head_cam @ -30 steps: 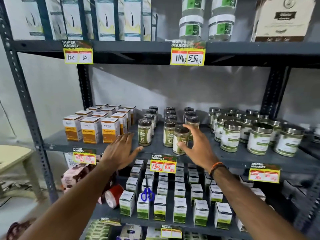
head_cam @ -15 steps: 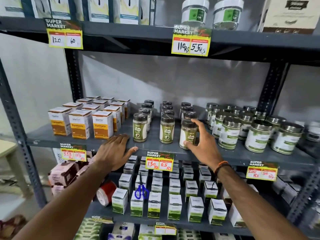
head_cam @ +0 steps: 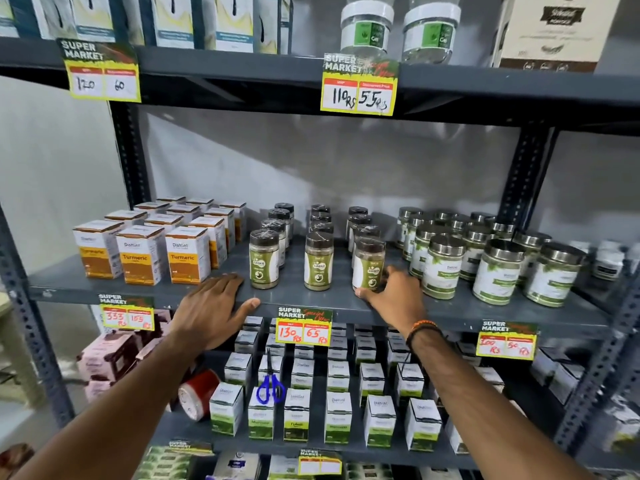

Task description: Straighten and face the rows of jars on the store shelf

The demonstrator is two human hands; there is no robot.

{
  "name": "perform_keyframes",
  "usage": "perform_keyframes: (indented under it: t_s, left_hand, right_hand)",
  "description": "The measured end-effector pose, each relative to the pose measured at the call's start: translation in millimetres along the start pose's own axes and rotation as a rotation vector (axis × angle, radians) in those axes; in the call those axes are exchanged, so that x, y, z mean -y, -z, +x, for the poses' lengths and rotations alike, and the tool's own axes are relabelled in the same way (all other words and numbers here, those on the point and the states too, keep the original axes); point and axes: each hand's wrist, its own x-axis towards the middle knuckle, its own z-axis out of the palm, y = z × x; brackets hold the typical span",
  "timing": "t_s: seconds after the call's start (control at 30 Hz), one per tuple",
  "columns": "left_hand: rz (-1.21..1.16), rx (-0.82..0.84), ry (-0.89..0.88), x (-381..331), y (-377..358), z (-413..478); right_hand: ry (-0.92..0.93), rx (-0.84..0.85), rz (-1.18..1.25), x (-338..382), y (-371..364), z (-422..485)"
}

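two bare forearms, no sleeves in view. left hand [head_cam: 212,308] without rings or bands. right hand [head_cam: 398,299] above a thin beaded bracelet [head_cam: 423,329], orange and dark beads, snug round the wrist. no gloves, no watch.

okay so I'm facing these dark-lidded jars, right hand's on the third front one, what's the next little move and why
Probably turn the right front jar a little with your right hand, whose fingers touch its base. Its green label looks angled off to the right, while the left front jar and middle front jar show theirs squarely.
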Motion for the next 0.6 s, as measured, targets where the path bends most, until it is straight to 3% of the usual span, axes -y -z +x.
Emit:
perform_keyframes:
  t_s: [0.6]
  left_hand:
    - [-0.003,0.02,0.016,0.1,0.4,-1.3]
  right_hand:
    - [-0.084,-0.013,-0.072,7.7,-1.1,2.4]
